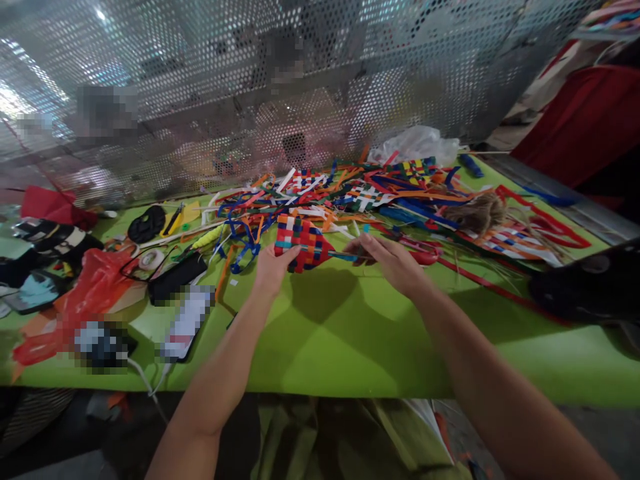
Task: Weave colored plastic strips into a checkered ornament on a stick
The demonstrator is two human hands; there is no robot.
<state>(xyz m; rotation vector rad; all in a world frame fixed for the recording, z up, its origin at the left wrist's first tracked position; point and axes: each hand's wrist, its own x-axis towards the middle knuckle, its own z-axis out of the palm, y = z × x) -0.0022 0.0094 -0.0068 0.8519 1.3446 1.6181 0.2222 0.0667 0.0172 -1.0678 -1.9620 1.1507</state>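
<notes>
My left hand [274, 268] grips the left edge of a small woven ribbon piece [309, 241], checkered in red, blue, orange and white, with the thumb on its face. The piece is held above the green table and narrows toward the right. My right hand [393, 261] is closed on a thin teal strip [345, 255] that runs to the woven piece's pointed end. A bit of light blue shows above the right fingertips. The right fingers partly hide the strip's far end.
A tangled heap of colored ribbons [280, 193] lies behind my hands, below a perforated metal screen [320, 113]. To the left are a phone [187, 327], a black case [176, 280] and a red plastic bag [95, 283]. A black object [590, 283] stands at the right edge.
</notes>
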